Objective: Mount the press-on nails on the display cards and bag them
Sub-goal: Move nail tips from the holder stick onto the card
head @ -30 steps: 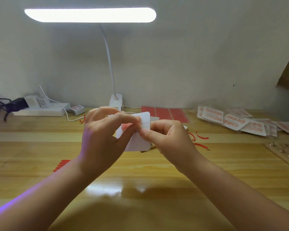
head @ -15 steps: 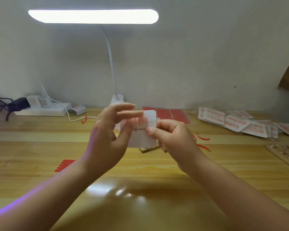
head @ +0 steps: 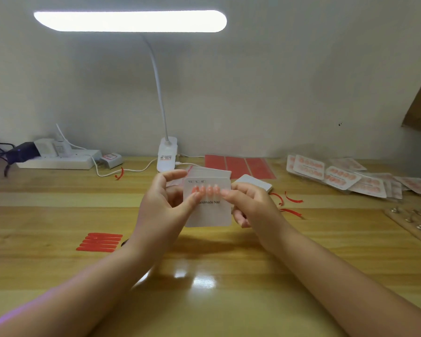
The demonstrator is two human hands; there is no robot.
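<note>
My left hand (head: 164, 203) pinches the left edge of the card (head: 208, 210) with its thumb on the front, and the card is up in the air over the table (head: 58, 276), right between my two hands. The pink nails (head: 206, 190) sit in a row near the top, and my right hand (head: 249, 205) pinches the right end of that row — if I push too hard or crooked, a nail could go on slanted or pop off. My grip is only at the edges, so the card could bend or slip down.
</note>
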